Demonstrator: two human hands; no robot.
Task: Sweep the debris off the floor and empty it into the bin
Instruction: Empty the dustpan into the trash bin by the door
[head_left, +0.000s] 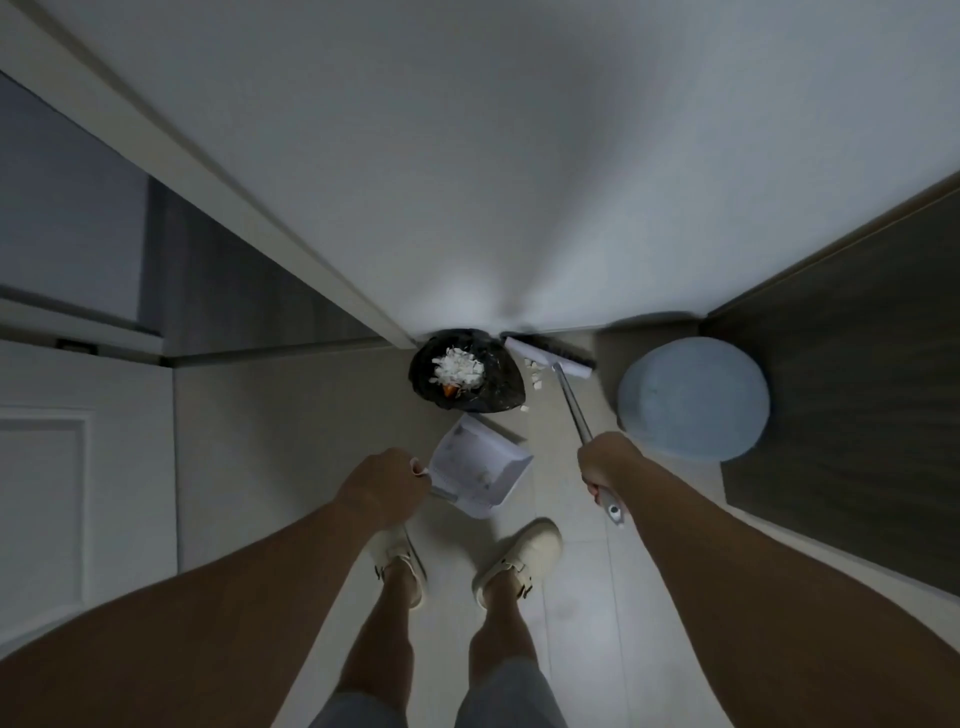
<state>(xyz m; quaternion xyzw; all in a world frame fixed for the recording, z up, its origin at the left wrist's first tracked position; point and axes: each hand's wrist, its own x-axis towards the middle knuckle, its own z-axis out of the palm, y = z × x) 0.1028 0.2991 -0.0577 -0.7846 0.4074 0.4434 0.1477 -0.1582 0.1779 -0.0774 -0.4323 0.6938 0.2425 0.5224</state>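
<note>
My left hand (382, 488) grips the handle of a white dustpan (480, 467), held tilted just above the floor in front of my feet. A few pale scraps lie inside it. My right hand (605, 467) is closed around the metal handle of a broom (569, 402), whose white head and dark bristles (550, 356) rest on the floor against the wall. A bin lined with a black bag (498, 395) stands at the wall's foot, holding a heap of white scraps (460, 369) and something orange. Several white scraps (535, 376) lie on the floor between bin and broom.
A round pale blue stool or lid (693, 397) stands right of the broom. A dark wood panel (841, 364) closes the right side. A white door frame (249, 208) runs diagonally at left, with white cabinet doors (47, 493) lower left. My feet in cream shoes (519, 561) stand on light tiles.
</note>
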